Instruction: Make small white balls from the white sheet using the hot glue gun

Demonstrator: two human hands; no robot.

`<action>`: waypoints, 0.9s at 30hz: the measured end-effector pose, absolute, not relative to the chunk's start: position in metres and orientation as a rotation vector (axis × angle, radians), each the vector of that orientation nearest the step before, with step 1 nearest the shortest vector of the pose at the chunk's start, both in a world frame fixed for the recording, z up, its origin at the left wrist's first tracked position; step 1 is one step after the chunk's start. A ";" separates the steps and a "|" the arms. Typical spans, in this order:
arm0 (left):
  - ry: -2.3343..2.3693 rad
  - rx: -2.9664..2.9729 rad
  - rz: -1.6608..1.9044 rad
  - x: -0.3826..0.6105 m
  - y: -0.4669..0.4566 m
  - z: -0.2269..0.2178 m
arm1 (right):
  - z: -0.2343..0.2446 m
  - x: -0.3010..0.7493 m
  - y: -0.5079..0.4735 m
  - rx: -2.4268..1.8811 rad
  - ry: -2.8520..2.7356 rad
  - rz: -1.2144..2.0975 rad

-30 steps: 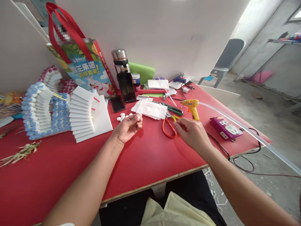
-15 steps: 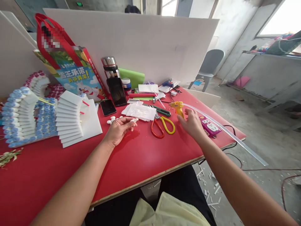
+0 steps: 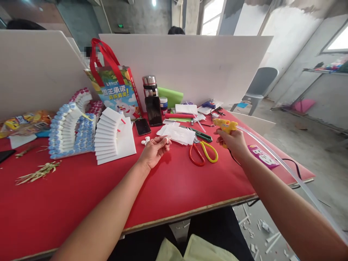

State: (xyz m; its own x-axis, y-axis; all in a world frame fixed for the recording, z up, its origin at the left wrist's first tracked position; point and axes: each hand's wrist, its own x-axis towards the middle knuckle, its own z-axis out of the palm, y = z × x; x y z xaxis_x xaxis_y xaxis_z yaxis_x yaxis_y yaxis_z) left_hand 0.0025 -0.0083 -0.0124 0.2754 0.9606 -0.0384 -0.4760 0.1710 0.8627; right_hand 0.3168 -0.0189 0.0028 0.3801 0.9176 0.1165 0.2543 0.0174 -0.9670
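Observation:
Over the red table (image 3: 168, 185), my left hand (image 3: 154, 150) pinches a small white piece (image 3: 168, 139), mostly hidden by the fingers. My right hand (image 3: 234, 143) is wrapped round the handle of a yellow hot glue gun (image 3: 225, 125), its nozzle pointing left. A long clear glue stick (image 3: 274, 154) runs from the back of the gun past my right forearm. Between the hands lie scissors with a red and a yellow handle (image 3: 208, 151). Thin white sheets (image 3: 179, 134) are just beyond my left hand, and small white pieces (image 3: 145, 140) lie beside it.
Fanned white panels (image 3: 106, 139) and a block with blue rolled pieces (image 3: 63, 134) stand left. Behind are a carrier bag (image 3: 119, 94), a thermos (image 3: 149, 85), phones (image 3: 143, 127) and a white board (image 3: 190, 61). A purple packet (image 3: 262, 156) lies right.
My right hand has closed on the glue gun and lifted it, with the glue stick moving along. My left hand still pinches the white piece. The view has turned left.

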 end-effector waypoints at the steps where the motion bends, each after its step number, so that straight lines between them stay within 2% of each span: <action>1: 0.687 0.810 1.142 0.002 -0.008 -0.012 | 0.014 0.307 -0.024 -1.381 -1.103 0.822; 5: 0.655 0.601 1.104 -0.001 -0.006 -0.010 | 0.048 0.262 -0.035 -1.089 -1.202 1.216; 8: 0.619 0.451 1.077 -0.005 -0.005 -0.008 | 0.044 0.236 -0.034 -0.948 -1.289 1.372; 14: 0.606 0.248 1.076 -0.007 -0.002 -0.006 | 0.006 0.225 -0.030 -0.900 -1.321 1.385; 27: 0.655 0.324 1.083 -0.003 -0.003 -0.009 | 0.000 0.226 -0.031 -0.989 -1.632 1.316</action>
